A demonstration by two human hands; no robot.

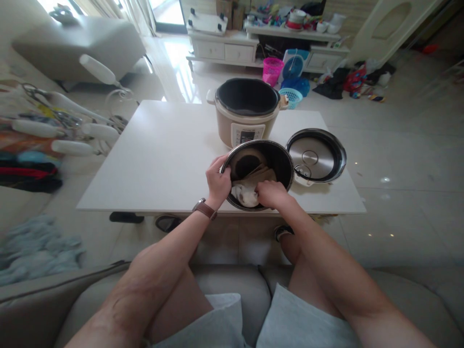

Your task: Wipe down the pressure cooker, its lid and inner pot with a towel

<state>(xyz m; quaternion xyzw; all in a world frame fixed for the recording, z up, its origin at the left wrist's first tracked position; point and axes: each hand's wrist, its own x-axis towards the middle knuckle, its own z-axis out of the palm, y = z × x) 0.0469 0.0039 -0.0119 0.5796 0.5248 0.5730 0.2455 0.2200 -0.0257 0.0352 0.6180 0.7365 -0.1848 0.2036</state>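
Gripping: left hand (217,181) fingers clamped on inner pot (277,159) rim, tilted on desk (163,154); right hand (271,193) fingers closed on white cloth (244,195) inside.

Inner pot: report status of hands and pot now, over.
Left hand grips inner pot rim, pot tilted. Right hand holds white cloth inside it. Cooker behind, lid at right, nothing blocking.

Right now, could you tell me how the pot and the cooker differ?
The pot is tilted, the cooker stands upright. The pot is dark metal, the cooker beige with a panel. The pot holds a cloth; the cooker looks empty. Both are round, lidless.
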